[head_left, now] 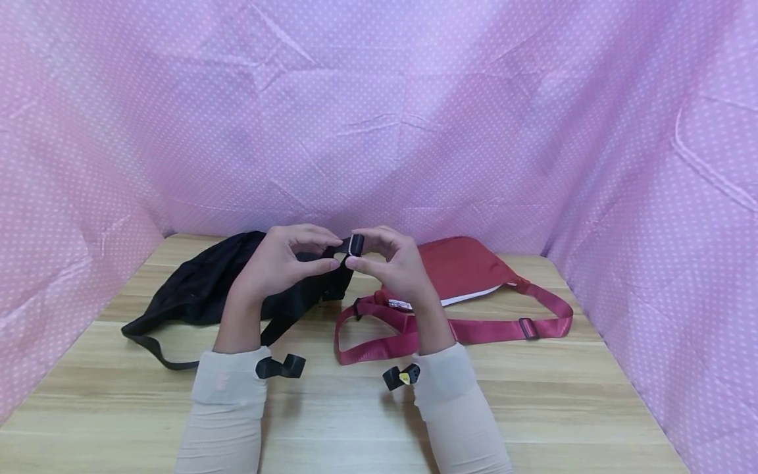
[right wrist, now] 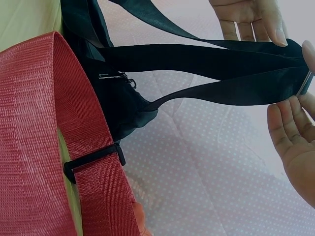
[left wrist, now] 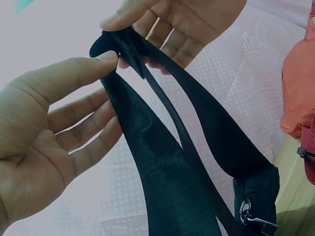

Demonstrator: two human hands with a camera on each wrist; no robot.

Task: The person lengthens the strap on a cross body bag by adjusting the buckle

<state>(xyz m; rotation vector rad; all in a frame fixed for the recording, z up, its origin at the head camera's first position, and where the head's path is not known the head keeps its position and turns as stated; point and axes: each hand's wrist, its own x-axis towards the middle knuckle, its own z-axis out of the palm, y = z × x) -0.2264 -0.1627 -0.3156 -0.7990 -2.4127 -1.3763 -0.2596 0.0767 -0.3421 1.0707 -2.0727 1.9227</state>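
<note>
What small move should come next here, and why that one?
Probably ease a little of the black strap through its buckle, though which way is unclear. The left hand and right hand both pinch the strap close to the buckle, and several lengths run from there toward the black bag.

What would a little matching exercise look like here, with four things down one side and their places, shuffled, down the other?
Things:
1. Black strap
2. Red bag
3. Polka-dot cloth
4. Black bag

Places:
A. Hangs behind the table and at its sides
B. Lies on the table, toward the person's left
C. Held up by the left hand and the right hand
D. Lies on the table, toward the person's right

Right pairs: 1-C, 2-D, 3-A, 4-B
</note>
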